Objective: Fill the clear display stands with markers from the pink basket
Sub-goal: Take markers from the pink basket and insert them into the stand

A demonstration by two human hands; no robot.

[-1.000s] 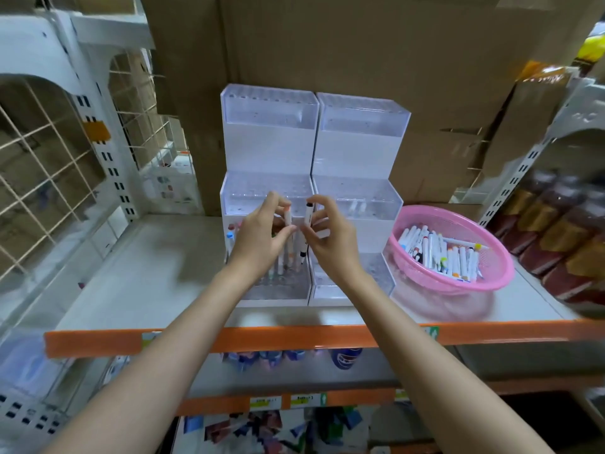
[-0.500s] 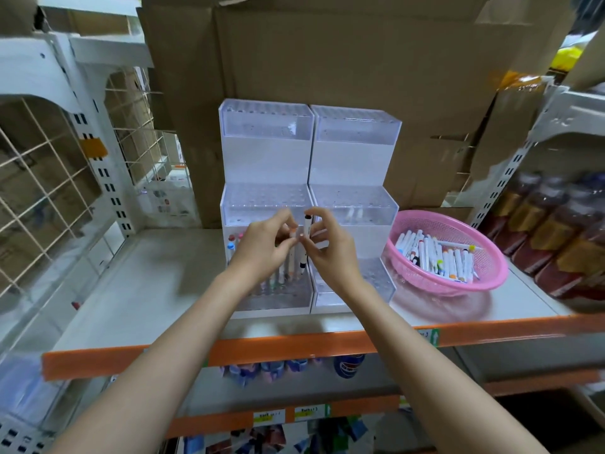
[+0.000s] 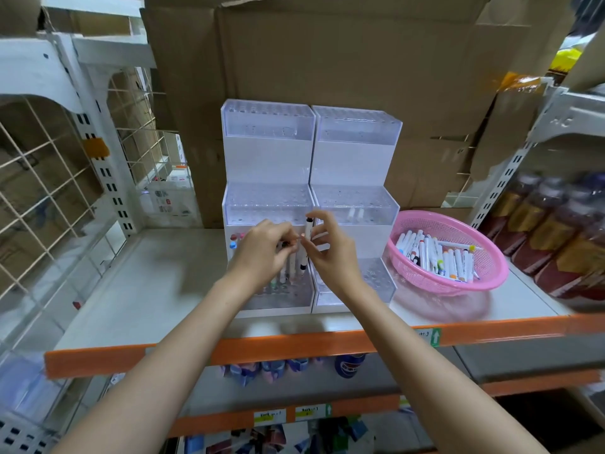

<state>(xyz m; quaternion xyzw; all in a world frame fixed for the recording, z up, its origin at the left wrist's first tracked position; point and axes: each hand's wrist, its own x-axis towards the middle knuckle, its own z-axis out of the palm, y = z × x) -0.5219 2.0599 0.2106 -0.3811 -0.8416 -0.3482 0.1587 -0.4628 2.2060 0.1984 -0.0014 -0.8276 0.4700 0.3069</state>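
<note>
Right hand point(image 3: 330, 257) is raised in front of the two clear display stands point(image 3: 268, 152). Its thumb and forefinger pinch one white marker point(image 3: 306, 244), which stands nearly upright with a black cap at each end, its lower end over the left stand's lowest tier. Left hand point(image 3: 262, 250) faces it with fingers curled, fingertips meeting the right thumb beside the marker (whether it grips anything of its own I cannot tell). Both forearms reach up over the shelf's orange lip point(image 3: 294, 347).

The stands sit side by side and touching, each with three stepped tiers, backed against cardboard boxes point(image 3: 327, 60). Bare shelf point(image 3: 137, 283) lies open to their left as far as a wire grid point(image 3: 49, 178). On the right the pink basket point(image 3: 422, 276) sits just beside the right stand, with blurred bottles point(image 3: 556, 231) beyond it.

Counted: two stands, one basket, one marker in hand. Three coloured caps point(image 3: 233, 245) show in the left stand's lowest tier, with a few more shafts partly hidden by the hands. The loose markers point(image 3: 438, 257) in the basket number well over a dozen and overlap too much for an exact count.
</note>
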